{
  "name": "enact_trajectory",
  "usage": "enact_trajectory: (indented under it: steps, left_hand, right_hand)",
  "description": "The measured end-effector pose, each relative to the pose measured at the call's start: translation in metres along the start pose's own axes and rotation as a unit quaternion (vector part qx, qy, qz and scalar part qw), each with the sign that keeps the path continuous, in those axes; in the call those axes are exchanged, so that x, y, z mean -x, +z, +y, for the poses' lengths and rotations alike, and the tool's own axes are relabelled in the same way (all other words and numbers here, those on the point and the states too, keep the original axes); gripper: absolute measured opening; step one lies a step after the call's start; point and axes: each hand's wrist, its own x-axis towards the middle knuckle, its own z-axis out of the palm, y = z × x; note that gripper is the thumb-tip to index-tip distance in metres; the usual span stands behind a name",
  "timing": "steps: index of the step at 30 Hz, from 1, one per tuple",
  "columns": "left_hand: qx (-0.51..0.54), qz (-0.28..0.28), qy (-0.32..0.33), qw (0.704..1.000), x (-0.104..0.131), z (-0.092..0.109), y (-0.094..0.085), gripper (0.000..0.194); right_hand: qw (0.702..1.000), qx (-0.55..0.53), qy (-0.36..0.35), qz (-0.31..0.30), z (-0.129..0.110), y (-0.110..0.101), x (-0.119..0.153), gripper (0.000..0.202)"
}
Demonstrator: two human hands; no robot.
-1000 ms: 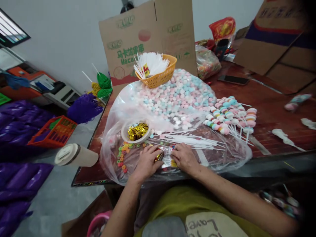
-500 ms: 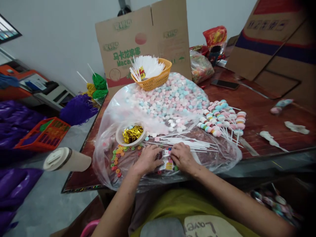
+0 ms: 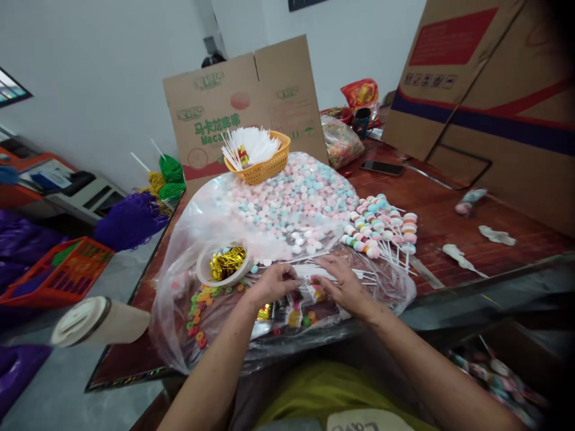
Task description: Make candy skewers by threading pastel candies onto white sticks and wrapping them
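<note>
My right hand (image 3: 345, 286) pinches a small clear plastic bag with a colourful print (image 3: 318, 290) between thumb and fingers. Close by on the left, my left hand (image 3: 279, 284) has its fingers curled together; what they grip is hidden. Below the hands lie more printed clear bags (image 3: 294, 316). Just beyond them is a bundle of white sticks (image 3: 323, 267), partly behind my right hand. Ring-shaped coloured candies (image 3: 197, 311) lie in a curved line to the left. A white tub (image 3: 202, 269) holds gold twist ties (image 3: 229, 262).
Pastel round candies (image 3: 291, 194) are heaped on a plastic sheet, with a yellow basket (image 3: 265, 170) of white sticks behind. Candy skewers (image 3: 381, 221) lie to the right. A lidded cup (image 3: 101, 322) stands at the left edge; a phone (image 3: 383, 167) and cardboard boxes (image 3: 516, 173) are further back.
The view has shifted. My hands have risen from the bags on the table, and a printed bag is now up in my right fingers. A gold piece shows beside my left wrist.
</note>
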Motion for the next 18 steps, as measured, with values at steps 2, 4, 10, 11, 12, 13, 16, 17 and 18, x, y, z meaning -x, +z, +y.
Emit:
enact_trajectory:
  steps: [2, 4, 10, 11, 12, 13, 16, 17, 18]
  left_hand:
    - [0.007, 0.001, 0.000, 1.000, -0.003, -0.004, -0.001, 0.019]
    - [0.018, -0.010, 0.002, 1.000, -0.004, -0.001, -0.002, 0.021]
    - [0.036, -0.038, 0.006, 0.999, 0.003, 0.024, -0.005, 0.055]
    - [0.042, -0.028, -0.006, 0.999, 0.006, 0.028, -0.004, 0.054]
    - [0.045, -0.012, -0.023, 0.999, 0.008, 0.030, -0.001, 0.047]
    - [0.045, 0.004, -0.038, 0.998, 0.010, 0.032, 0.002, 0.036]
    - [0.012, 0.000, -0.038, 0.999, 0.014, 0.036, 0.012, 0.021]
    - [-0.011, -0.021, -0.022, 0.999, 0.014, 0.038, 0.015, 0.020]
    - [-0.043, -0.040, -0.001, 0.998, 0.014, 0.040, 0.018, 0.019]
  right_hand:
    - [0.989, -0.095, 0.113, 0.015, 0.006, -0.003, -0.004, 0.035]
    - [0.951, -0.214, 0.221, -0.009, 0.005, -0.005, -0.010, 0.037]
    - [0.901, -0.329, 0.279, -0.046, -0.013, 0.001, -0.007, 0.033]
    - [0.899, -0.333, 0.281, -0.038, -0.014, 0.000, -0.004, 0.031]
    - [0.899, -0.334, 0.283, -0.034, -0.016, -0.002, 0.000, 0.030]
    - [0.898, -0.333, 0.285, -0.035, -0.017, -0.005, 0.003, 0.030]
    - [0.901, -0.325, 0.275, -0.079, -0.020, -0.015, 0.008, 0.028]
    - [0.909, -0.312, 0.262, -0.092, -0.021, -0.018, 0.007, 0.026]
    - [0.919, -0.293, 0.246, -0.097, -0.023, -0.019, 0.007, 0.022]
